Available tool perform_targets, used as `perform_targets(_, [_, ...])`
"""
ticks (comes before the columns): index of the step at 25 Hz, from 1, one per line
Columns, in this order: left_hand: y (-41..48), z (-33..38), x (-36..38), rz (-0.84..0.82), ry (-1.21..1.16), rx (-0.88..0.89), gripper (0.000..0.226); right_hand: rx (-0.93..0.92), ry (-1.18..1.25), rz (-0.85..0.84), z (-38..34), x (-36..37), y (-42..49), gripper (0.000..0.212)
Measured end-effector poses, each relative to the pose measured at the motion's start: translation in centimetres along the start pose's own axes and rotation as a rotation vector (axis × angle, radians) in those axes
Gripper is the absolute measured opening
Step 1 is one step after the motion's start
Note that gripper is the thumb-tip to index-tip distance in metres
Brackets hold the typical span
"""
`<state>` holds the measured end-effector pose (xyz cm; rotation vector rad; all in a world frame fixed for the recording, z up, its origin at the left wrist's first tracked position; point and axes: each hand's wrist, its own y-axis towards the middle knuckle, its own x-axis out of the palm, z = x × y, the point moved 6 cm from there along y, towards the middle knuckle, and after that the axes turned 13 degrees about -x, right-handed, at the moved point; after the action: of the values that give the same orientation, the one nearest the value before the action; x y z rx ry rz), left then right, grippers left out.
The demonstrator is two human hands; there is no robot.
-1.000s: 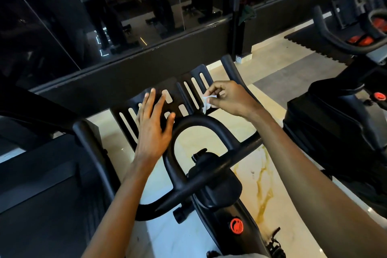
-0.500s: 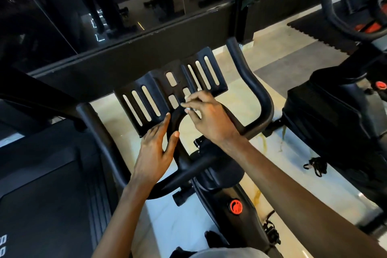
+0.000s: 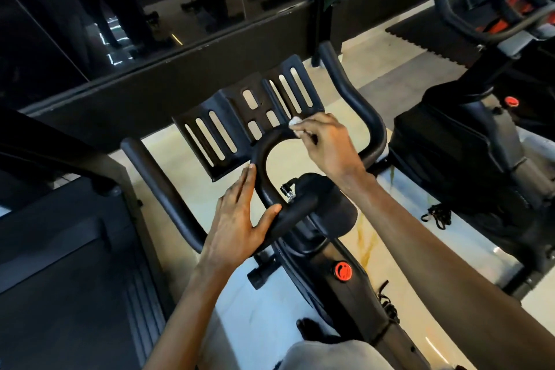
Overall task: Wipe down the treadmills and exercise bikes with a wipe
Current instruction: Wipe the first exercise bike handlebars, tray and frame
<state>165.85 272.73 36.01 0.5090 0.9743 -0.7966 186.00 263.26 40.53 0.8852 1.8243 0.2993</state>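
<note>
treadmill [image 3: 60,264]: black deck and side rail fill the lower left, just beside the bike [image 3: 312,294].
left handlebar [image 3: 162,189]: black padded bar, running up and away to the left of the tray.
left hand [image 3: 237,219]: spread wide and holding nothing; straight fingers lie along the left side of the loop bar [image 3: 259,156], thumb resting on the bar lower down.
tray [image 3: 234,111]: black slotted plate at the front of the bike, between the two handlebars, with pale floor [image 3: 399,90] showing through its slots.
wipe [image 3: 295,122]: small white wad, touching the top right of the loop bar where it meets the tray.
right hand [image 3: 327,144]: fingers curled, pinching the wipe at the fingertips and pressing it to the bar.
right handlebar [image 3: 360,108]: curves up behind the right hand.
red knob [image 3: 343,271]: on the bike's frame, below the right forearm.
second bike [image 3: 465,144]: black, on the right, well apart from the hands.
</note>
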Motion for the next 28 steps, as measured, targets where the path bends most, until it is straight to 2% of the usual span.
perform_targets(2, [-0.3,0.6,0.4,0.020,0.086,0.148,0.079,0.086,-0.070,0.018,0.9,-1.4,-1.8,0.022])
perform_targets(6, [-0.7,0.2,0.7,0.021,0.086,0.236,0.070,0.248,-0.108,0.005,0.1,-2.0,-6.2,0.020])
perform_targets(9, [-1.5,1.0,0.4,0.113,0.137,0.372,0.055,0.375,-0.108,0.121,-1.1,-3.2,-8.9,0.021])
perform_targets(12, [-1.4,1.5,0.4,0.129,0.155,0.419,0.046,0.497,-0.081,0.233,-2.7,-3.9,-11.4,0.019])
perform_targets(15, [-1.4,1.8,0.6,0.099,0.165,0.443,0.044,0.605,-0.065,0.258,-4.6,-2.6,-14.8,0.018])
perform_targets(19, [-1.4,1.8,0.8,0.073,0.156,0.440,0.043,0.564,-0.121,0.132,-6.0,-1.3,-16.7,0.016])
perform_targets(24, [-1.4,2.0,0.8,0.036,0.142,0.431,0.049,0.456,-0.135,0.145,-6.7,-1.2,-17.3,0.022])
perform_targets(28, [-0.8,2.4,0.5,0.037,0.134,0.419,0.044,0.485,-0.096,0.159,-6.6,-3.2,-18.2,0.028])
